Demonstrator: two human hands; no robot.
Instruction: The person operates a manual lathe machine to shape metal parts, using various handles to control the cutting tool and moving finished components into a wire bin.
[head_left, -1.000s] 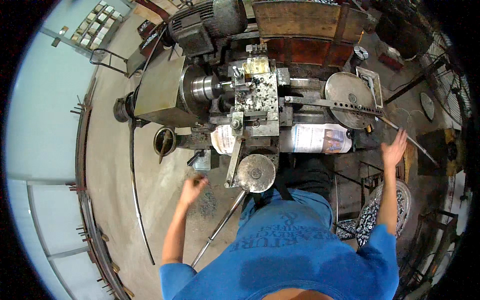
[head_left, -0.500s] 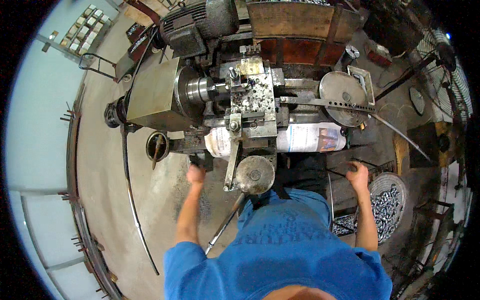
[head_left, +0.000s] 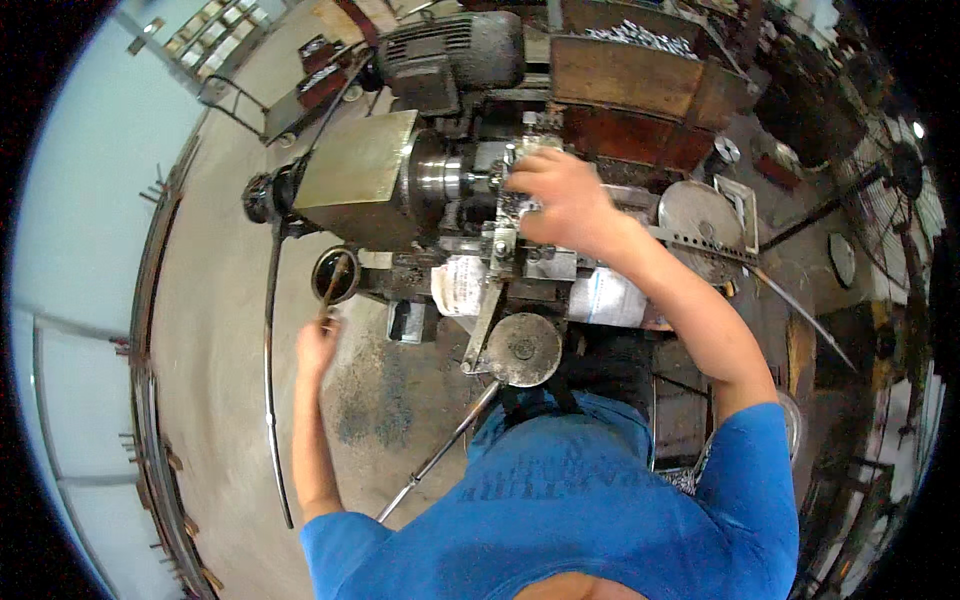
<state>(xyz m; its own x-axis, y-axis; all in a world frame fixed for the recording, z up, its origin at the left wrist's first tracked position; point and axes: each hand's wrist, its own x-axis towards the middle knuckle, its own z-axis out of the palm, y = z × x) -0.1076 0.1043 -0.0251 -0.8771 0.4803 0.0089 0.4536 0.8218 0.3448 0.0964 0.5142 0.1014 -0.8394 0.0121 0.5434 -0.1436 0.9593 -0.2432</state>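
Concrete floor [head_left: 225, 400] surrounds the machine [head_left: 355, 165]. Left hand [head_left: 317, 346]: fingers curled round a stick [head_left: 334, 290], pot [head_left: 316, 272] just beyond them. Right hand [head_left: 562, 203]: half-bent fingers over the machine, grip unclear, printed sheet [head_left: 604, 297] nearby.

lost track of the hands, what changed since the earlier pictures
The left hand moved left to the stick in the pot; whether it grips is unclear. The right hand swung from the right side up and left, over the machine. The pot and round plate stayed put.
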